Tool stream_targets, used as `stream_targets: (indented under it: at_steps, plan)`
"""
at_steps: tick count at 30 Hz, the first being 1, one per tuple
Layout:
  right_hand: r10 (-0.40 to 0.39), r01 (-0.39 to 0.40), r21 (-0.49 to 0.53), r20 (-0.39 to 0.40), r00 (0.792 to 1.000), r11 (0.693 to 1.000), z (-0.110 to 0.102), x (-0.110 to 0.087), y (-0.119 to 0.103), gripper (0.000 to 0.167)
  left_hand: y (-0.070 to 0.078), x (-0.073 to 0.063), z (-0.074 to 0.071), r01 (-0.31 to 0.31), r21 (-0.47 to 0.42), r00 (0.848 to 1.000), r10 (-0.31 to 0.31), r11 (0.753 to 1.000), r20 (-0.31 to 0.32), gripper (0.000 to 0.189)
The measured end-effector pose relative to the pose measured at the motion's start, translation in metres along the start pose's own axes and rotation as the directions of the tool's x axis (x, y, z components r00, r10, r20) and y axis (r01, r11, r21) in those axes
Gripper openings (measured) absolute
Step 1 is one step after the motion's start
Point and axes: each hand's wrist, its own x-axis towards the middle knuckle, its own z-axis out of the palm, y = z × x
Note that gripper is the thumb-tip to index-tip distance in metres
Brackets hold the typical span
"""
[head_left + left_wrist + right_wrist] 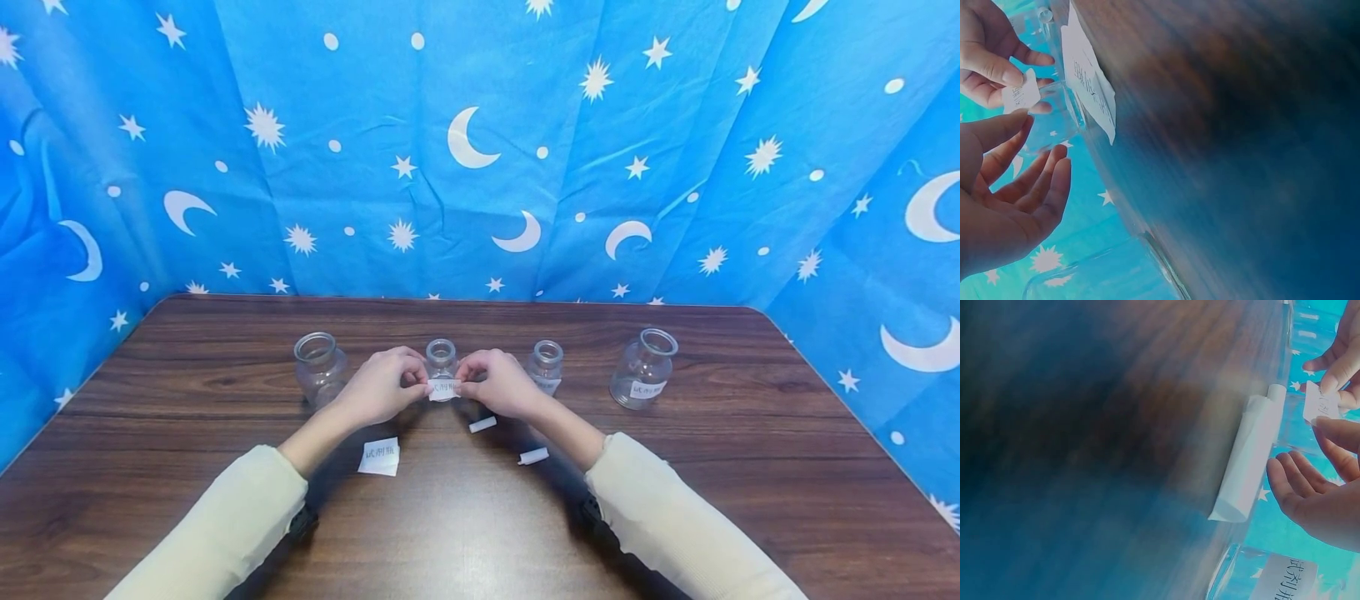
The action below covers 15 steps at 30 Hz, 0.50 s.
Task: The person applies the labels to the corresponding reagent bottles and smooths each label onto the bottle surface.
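A white paper label [444, 389] with dark printed characters is stretched between both hands. My left hand [386, 385] pinches its left end between thumb and index finger, and my right hand [501, 382] pinches the right end likewise. Behind the label stands a small clear glass bottle [441, 350], upright and without a lid. The label lies across its front; whether it is stuck on cannot be told. In the left wrist view the other fingers of the left hand [1019, 206] curve loosely beside the bottle. The right wrist view shows the label [1317, 403] held at both ends.
A larger glass jar [318, 362] stands left of the hands. To the right are a small labelled bottle [548, 358] and a larger labelled jar [645, 367]. Another printed label [379, 456] and two curled white paper pieces, one a short roll [533, 456], lie nearer on the wooden table [465, 542].
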Motion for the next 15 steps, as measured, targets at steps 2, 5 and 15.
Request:
stream_targets:
  at_steps: [2, 5, 15]
  plan:
    - [0.001, -0.001, -0.002, -0.004, 1.000, 1.000, 0.0000, 0.0000, -0.0008, 0.004, 0.0000, 0.0002, 0.0004, -0.005, 0.014, 1.000, 0.005, 1.000, -0.008, 0.013]
    - [0.004, -0.004, -0.006, -0.018, 1.000, 1.000, 0.0001, -0.0003, -0.0023, 0.005, 0.0008, 0.0007, 0.0007, -0.001, 0.029, 1.000, 0.001, 1.000, -0.018, 0.013]
    - [0.068, -0.068, 0.012, -0.081, 0.994, 0.998, 0.0013, -0.0003, -0.0034, 0.015, 0.0038, 0.0007, -0.0011, 0.040, 0.022, 0.999, -0.040, 0.999, -0.019, 0.014]
